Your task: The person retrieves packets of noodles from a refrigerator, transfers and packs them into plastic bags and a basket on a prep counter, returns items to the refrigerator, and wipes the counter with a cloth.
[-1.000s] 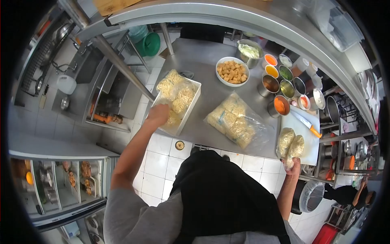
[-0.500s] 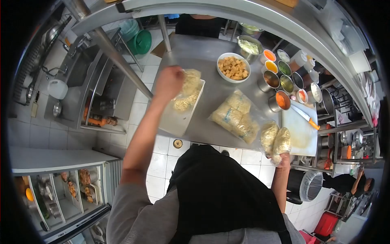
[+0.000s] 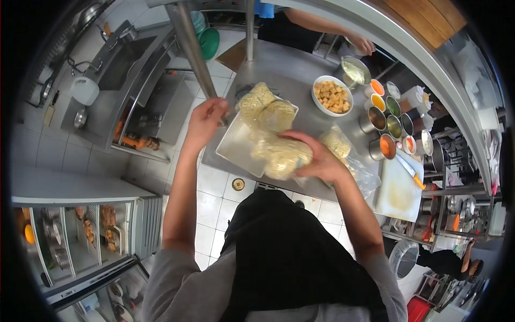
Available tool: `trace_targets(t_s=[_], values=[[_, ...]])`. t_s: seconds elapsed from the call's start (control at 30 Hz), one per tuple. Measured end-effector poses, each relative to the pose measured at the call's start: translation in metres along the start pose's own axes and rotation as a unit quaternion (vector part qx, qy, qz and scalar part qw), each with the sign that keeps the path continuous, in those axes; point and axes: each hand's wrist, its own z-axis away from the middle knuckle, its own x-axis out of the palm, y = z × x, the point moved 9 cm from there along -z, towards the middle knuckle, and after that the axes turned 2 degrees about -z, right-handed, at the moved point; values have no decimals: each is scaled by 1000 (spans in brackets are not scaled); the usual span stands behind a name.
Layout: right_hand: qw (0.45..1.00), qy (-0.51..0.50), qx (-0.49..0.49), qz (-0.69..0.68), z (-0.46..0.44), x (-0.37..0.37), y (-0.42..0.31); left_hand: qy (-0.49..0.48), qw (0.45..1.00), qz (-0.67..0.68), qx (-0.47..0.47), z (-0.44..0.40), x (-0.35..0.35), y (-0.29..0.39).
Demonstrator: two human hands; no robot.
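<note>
My right hand [image 3: 323,161] grips clear bags of pale noodles [image 3: 287,158], blurred by motion, over the right side of a white tray [image 3: 232,144]. At the tray's left edge is my left hand [image 3: 204,124], holding nothing, its fingers loosely bent and apart. More bagged noodles [image 3: 257,101] lie at the far end of the tray, some resting over its rim. To the right of my right hand, another noodle bag [image 3: 335,140] sits on the steel table, partly hidden behind that hand, with loose clear plastic [image 3: 365,176] beside it.
A white bowl of golden cubes [image 3: 332,96] stands farther back. Several sauce and garnish containers [image 3: 394,126] line the right side. An orange-handled knife [image 3: 412,170] lies on a cutting board [image 3: 399,196]. Across the table, a co-worker's hand [image 3: 360,44] reaches over a pot. A metal post [image 3: 193,51] rises at left.
My right hand has swung left from the table's right edge with noodle bags. My left hand has come off the bag in the tray and drawn left. A co-worker's arm has appeared.
</note>
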Motion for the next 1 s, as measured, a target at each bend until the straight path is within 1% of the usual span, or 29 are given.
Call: trace_targets(t_s=[0.03, 0.1, 0.13, 0.2, 0.23, 0.3, 0.33, 0.37, 0.47, 0.5, 0.6, 0.7, 0.73, 0.8, 0.83, 0.9, 0.93, 0.97, 1.0], values=[[996, -49, -39, 65, -25, 12, -7, 12, 998, 55, -15, 15, -11, -15], [963, -146, -116, 193, -70, 34, -14, 28, 996, 82, -29, 45, -17, -50], [947, -183, -132, 229, -88, 45, -8, 34, 994, 97, -35, 58, -18, -65], [906, -251, -160, 300, -115, 67, 17, 51, 991, 114, -39, 83, -10, -78], [884, -290, -160, 329, -124, 79, 38, 59, 990, 123, -41, 92, -3, -83], [831, -368, -158, 387, -131, 99, 89, 25, 994, 106, -21, 100, 21, -92], [839, -355, -162, 379, -134, 100, 105, 9, 995, 99, -9, 102, 31, -92], [847, -342, -166, 372, -136, 100, 119, 4, 999, 35, -13, 104, 35, -91], [862, -307, -169, 366, -137, 98, 121, 16, 996, -88, 24, 107, 36, -64], [868, -293, -168, 365, -136, 96, 121, 13, 999, -49, 8, 106, 36, -70], [836, -253, -216, 436, -137, 98, 128, -5, 993, -113, 20, 99, 43, -76], [792, -253, -150, 535, -134, 102, 111, 21, 965, -261, -1, 87, 49, -82], [818, -229, -153, 504, -130, 96, 93, 72, 944, -319, 39, 84, 47, -57], [867, -186, -158, 434, -116, 88, 59, 174, 883, -423, 109, 91, 43, -6], [908, -147, -140, 368, -100, 72, 31, 172, 882, -410, 157, 88, 50, 12], [966, -58, -100, 231, -48, 16, -25, 62, 906, -399, 127, 76, 74, -5], [979, -12, -97, 181, -16, -13, -38, 3, 914, -388, 120, 66, 94, -17], [986, 40, -92, 135, 22, -48, -45, 3, 916, -384, 115, 60, 106, -37], [991, 86, -47, 92, 63, -84, -39, -15, 921, -375, 110, 53, 112, -45]])
